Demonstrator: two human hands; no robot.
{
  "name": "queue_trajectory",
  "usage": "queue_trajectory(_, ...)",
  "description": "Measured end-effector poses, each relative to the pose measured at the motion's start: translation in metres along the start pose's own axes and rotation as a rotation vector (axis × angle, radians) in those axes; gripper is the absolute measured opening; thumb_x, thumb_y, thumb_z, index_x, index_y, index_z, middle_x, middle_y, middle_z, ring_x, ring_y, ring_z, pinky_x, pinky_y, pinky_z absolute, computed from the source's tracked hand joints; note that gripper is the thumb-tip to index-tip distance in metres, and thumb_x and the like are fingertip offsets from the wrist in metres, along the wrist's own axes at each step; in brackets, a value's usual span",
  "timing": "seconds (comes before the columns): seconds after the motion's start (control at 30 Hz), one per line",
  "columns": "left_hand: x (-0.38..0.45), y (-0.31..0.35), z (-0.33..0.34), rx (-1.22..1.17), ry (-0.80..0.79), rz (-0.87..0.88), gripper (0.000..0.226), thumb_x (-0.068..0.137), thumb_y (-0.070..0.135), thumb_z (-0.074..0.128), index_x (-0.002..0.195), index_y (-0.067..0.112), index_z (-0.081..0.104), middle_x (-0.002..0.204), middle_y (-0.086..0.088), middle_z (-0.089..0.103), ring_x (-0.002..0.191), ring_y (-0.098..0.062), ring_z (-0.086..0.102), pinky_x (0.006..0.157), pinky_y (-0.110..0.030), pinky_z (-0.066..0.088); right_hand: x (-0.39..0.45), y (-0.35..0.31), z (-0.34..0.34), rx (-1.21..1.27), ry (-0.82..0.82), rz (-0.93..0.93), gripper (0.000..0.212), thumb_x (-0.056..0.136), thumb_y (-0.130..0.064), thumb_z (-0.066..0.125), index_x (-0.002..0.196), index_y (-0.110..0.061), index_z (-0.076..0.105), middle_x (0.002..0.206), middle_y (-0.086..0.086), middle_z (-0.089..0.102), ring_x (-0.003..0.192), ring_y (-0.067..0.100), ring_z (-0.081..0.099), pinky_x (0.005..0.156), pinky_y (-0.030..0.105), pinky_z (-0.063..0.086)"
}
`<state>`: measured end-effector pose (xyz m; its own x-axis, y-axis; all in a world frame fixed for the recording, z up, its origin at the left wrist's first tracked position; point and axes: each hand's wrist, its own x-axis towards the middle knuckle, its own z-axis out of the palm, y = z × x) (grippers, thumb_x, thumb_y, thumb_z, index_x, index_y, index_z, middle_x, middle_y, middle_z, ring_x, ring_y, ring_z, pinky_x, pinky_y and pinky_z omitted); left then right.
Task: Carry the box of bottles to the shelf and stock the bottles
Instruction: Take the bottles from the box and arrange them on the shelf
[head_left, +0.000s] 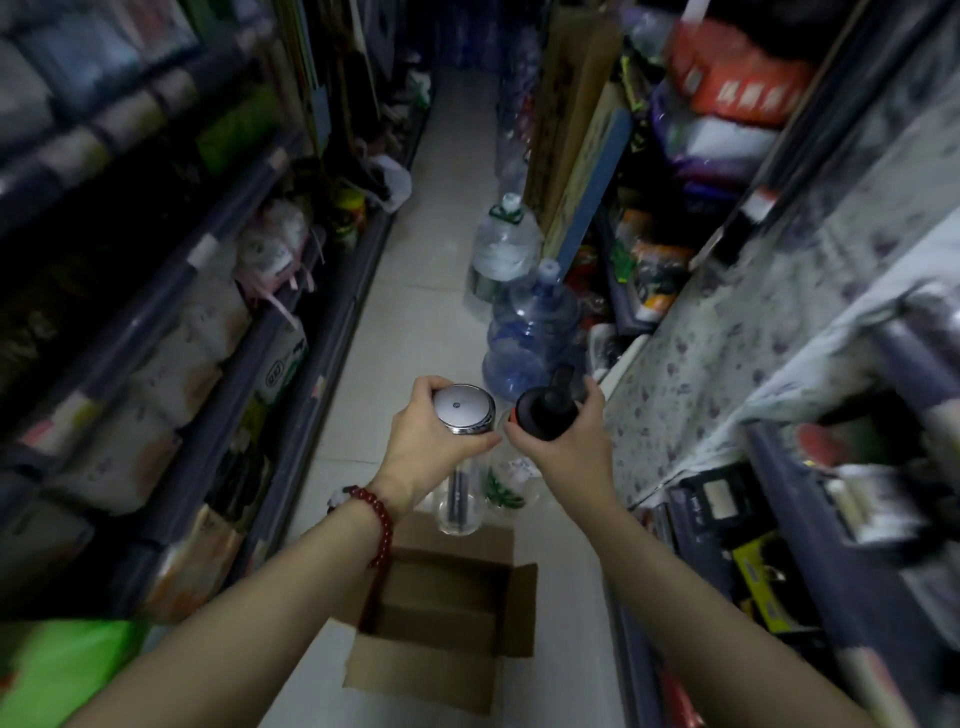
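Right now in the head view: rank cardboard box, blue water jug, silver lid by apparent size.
1. cardboard box
2. blue water jug, though it's farther away, so the true order is unsure
3. silver lid, smallest despite being nearest

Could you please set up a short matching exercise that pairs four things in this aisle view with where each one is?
Things:
1. silver-lidded bottle
2. black-capped bottle
3. cardboard box
4. blue water jug

Places:
A. standing on the floor ahead, beside the right shelves
B. held in the right hand
C. open on the floor below the arms
D. held in the left hand

Pairs: 1-D, 2-B, 3-C, 4-A
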<state>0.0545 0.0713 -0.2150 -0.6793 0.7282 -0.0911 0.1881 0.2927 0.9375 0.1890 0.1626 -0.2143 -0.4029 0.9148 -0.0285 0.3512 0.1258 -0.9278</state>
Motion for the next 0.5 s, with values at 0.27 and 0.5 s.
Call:
queue_trajectory(0.27, 0.002, 0.193, -0.022, -0.080, -0.078, 0.155, 0.068, 0.038, 0.042, 0.087, 0.095, 0.032, 0.051, 0.094, 0.006, 0.067, 0.089, -0.012, 0.066, 0.076, -0.028, 0.054, 0.014, -0.155, -0.109, -0.034, 0.110, -0.074, 0.058, 0.059, -0.048, 0.082, 0.106, -0.029, 0.054, 0.100, -0.006, 0.067, 0.090, 0.021, 0.067, 0.076, 0.041, 0.058)
queue_trajectory(0.5, 0.016, 0.309, -0.021, -0.137, -0.177, 0.290, 0.063, 0.050, 0.033, 0.092, 0.102, 0.025, 0.057, 0.095, 0.006, 0.068, 0.090, -0.008, 0.066, 0.076, -0.032, 0.058, 0.024, -0.250, -0.185, -0.034, 0.205, -0.102, 0.067, 0.069, -0.032, 0.085, 0.121, -0.013, 0.047, 0.110, -0.002, 0.059, 0.103, 0.014, 0.059, 0.077, 0.016, 0.046)
